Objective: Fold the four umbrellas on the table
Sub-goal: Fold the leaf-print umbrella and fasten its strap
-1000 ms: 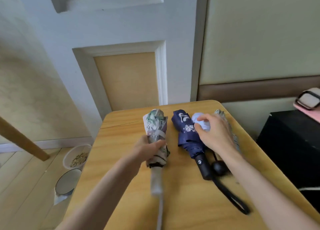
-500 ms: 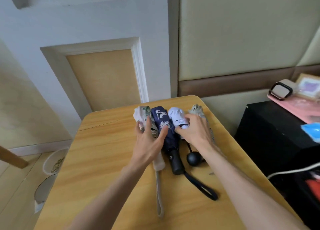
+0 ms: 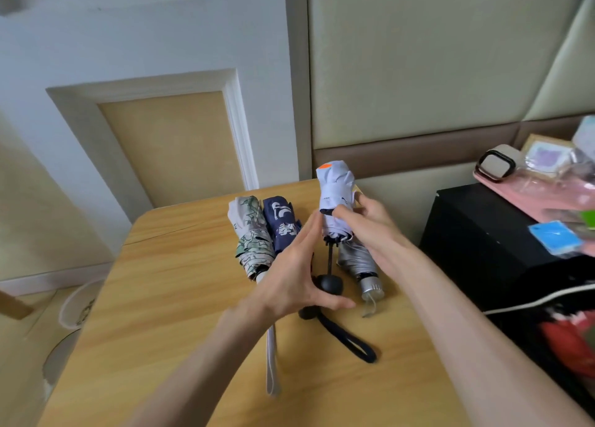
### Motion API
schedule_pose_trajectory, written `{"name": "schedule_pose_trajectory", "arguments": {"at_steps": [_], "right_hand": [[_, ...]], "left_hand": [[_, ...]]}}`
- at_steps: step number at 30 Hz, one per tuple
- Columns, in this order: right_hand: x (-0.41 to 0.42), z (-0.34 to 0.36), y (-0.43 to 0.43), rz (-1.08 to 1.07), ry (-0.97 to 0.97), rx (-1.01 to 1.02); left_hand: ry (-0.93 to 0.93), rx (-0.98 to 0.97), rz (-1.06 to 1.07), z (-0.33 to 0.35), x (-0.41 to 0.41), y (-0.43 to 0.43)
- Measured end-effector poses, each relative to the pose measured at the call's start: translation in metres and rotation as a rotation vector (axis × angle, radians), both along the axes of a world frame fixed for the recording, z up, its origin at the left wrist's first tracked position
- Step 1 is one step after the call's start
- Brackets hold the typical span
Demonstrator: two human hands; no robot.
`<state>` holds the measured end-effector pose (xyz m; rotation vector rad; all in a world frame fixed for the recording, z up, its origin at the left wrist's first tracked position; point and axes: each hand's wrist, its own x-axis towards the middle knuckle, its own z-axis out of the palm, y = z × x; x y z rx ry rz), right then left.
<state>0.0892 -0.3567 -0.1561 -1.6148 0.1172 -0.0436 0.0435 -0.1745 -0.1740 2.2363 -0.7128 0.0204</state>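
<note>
My right hand (image 3: 370,225) grips a pale lilac folded umbrella (image 3: 335,201) and holds it upright above the wooden table (image 3: 180,298); its thin black shaft ends in a round black handle (image 3: 330,284). My left hand (image 3: 296,277) is spread with straight fingers beside that handle, its thumb under it. A green-and-white patterned umbrella (image 3: 249,240) and a navy umbrella (image 3: 281,227) lie folded side by side. A silver umbrella (image 3: 357,259) lies below the right hand.
A navy wrist strap (image 3: 351,343) and a white strap (image 3: 272,362) trail toward the table's near edge. A black cabinet (image 3: 483,233) with a pink tray (image 3: 531,198) of small items stands on the right. Two bowls (image 3: 77,310) sit on the floor to the left.
My right hand has lifted the lilac umbrella off the table and stood it upright. My left hand left the patterned and navy umbrellas and moved right to the black handle.
</note>
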Motion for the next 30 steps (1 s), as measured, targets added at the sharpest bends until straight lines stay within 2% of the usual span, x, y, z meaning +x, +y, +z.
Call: {"name": "schedule_pose_trajectory", "arguments": {"at_steps": [8, 12, 17, 19, 21, 25, 30], "right_hand": [[0.005, 0.003, 0.009, 0.128, 0.065, 0.066], [0.002, 0.002, 0.011, 0.128, 0.067, 0.084], [0.005, 0.022, 0.004, 0.272, 0.019, 0.285], [0.007, 0.029, 0.005, 0.145, 0.054, 0.337], [0.005, 0.028, 0.006, 0.005, 0.079, 0.281], [-0.001, 0.019, 0.019, 0.115, 0.157, 0.321], [-0.004, 0.019, 0.046, 0.113, 0.121, 0.415]], "left_hand": [[-0.210, 0.032, 0.039, -0.007, -0.007, 0.016], [-0.196, -0.036, 0.044, -0.009, -0.011, 0.019], [-0.170, -0.121, 0.006, 0.001, -0.015, 0.029], [-0.148, -0.136, 0.029, 0.013, -0.015, 0.042], [-0.095, -0.223, 0.128, 0.022, -0.008, 0.063], [-0.143, -0.396, 0.416, 0.027, 0.005, 0.099], [0.212, -0.868, 0.605, 0.024, 0.002, 0.107]]}}
